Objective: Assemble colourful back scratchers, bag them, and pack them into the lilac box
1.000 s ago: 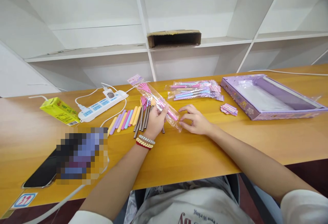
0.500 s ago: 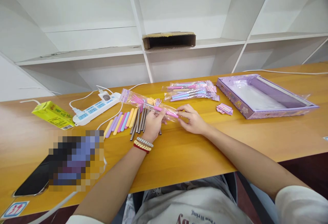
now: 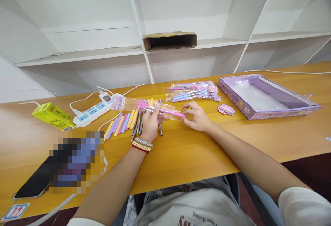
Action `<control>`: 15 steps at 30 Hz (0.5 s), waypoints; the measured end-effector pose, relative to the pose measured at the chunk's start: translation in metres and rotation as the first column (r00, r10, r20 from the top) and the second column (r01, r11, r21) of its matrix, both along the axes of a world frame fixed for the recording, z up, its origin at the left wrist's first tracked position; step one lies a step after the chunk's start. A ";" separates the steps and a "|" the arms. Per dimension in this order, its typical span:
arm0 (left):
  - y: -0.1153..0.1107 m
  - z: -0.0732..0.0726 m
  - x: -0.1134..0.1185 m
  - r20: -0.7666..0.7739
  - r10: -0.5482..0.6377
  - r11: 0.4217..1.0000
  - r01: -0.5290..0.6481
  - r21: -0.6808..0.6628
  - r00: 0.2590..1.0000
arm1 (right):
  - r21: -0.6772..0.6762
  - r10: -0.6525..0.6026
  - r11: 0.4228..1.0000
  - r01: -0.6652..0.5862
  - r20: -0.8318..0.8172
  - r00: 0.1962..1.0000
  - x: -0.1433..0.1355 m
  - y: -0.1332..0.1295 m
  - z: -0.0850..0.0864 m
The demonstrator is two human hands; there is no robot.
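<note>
My left hand (image 3: pixel 150 124) is closed around a pink back scratcher (image 3: pixel 172 112) inside a clear plastic bag (image 3: pixel 129 103). The bag's printed header points left, and the scratcher's claw lies toward that end. At the handle's right end, my right hand (image 3: pixel 198 116) has its fingers curled with the tips at the handle. Under and beside my left hand lie metal tubes (image 3: pixel 139 121) and loose claw heads, one of them yellow (image 3: pixel 152 102). Left of the tubes is a row of coloured handles (image 3: pixel 121 124). Part of the tubes is hidden by my left hand.
Bagged back scratchers (image 3: pixel 192 91) lie behind my hands. Small printed cards (image 3: pixel 226 109) sit near a purple display box (image 3: pixel 274 115). A power strip (image 3: pixel 97 110), yellow drink carton (image 3: pixel 53 116) and phone (image 3: pixel 33 179) are at left. A cardboard box (image 3: pixel 170 42) rests on the shelf.
The bag and my left hand have shifted slightly left. My right hand has moved a little right and up, and the handle's end reaches further right.
</note>
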State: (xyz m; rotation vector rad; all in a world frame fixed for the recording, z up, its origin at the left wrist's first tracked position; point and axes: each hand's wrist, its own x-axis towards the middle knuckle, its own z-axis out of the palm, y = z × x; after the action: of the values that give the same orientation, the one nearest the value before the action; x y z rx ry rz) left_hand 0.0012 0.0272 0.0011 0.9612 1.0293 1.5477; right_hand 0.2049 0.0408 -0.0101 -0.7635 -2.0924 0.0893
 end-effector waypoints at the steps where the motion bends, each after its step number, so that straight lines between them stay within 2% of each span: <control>1: 0.001 0.000 -0.002 0.006 0.017 1.000 -0.017 -0.002 1.000 | -0.008 -0.003 1.000 0.003 0.009 1.000 0.002 0.001 0.000; 4: 0.002 0.000 -0.003 0.000 0.025 1.000 -0.025 -0.011 1.000 | -0.035 0.007 0.999 -0.005 0.043 0.999 0.006 0.003 0.000; 10: -0.002 -0.002 0.003 -0.033 -0.060 0.998 0.060 -0.026 0.998 | -0.089 0.051 0.995 -0.038 0.151 0.987 -0.001 -0.001 0.001; 15: 0.000 0.002 -0.002 0.019 -0.022 1.000 0.022 -0.018 1.000 | -0.148 0.046 0.989 -0.021 0.166 0.985 0.004 0.002 0.003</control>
State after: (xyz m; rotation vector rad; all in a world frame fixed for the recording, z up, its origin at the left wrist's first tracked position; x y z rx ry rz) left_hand -0.0007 0.0270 0.0031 0.9408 1.0147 1.5240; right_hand 0.2093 0.0431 -0.0067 -0.8483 -2.2799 0.2038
